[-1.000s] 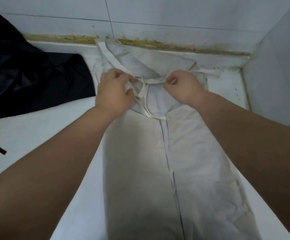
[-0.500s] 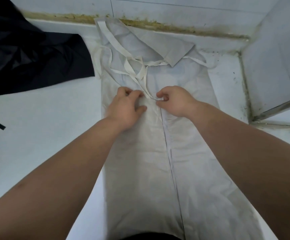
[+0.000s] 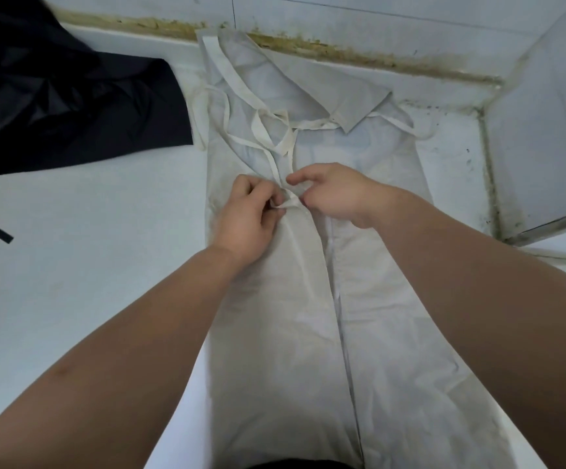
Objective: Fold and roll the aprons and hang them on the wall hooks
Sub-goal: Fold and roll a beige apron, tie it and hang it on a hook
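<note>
white counter (image 3: 88, 265) | apron (image 3: 291, 333) under left hand (image 3: 247, 218), right hand (image 3: 335, 194) | both pinch strap (image 3: 290, 202)

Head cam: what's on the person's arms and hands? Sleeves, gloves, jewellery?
Nothing worn shows. The left hand and right hand are bare: no gloves, rings or watch. The left forearm and right forearm are bare to the frame edge, no sleeve.

Bare forearms (image 3: 146, 333) run back from the left hand (image 3: 246, 218) and right hand (image 3: 337, 194) — a sliver of dark clothing (image 3: 291, 464) well behind the grip.
</note>
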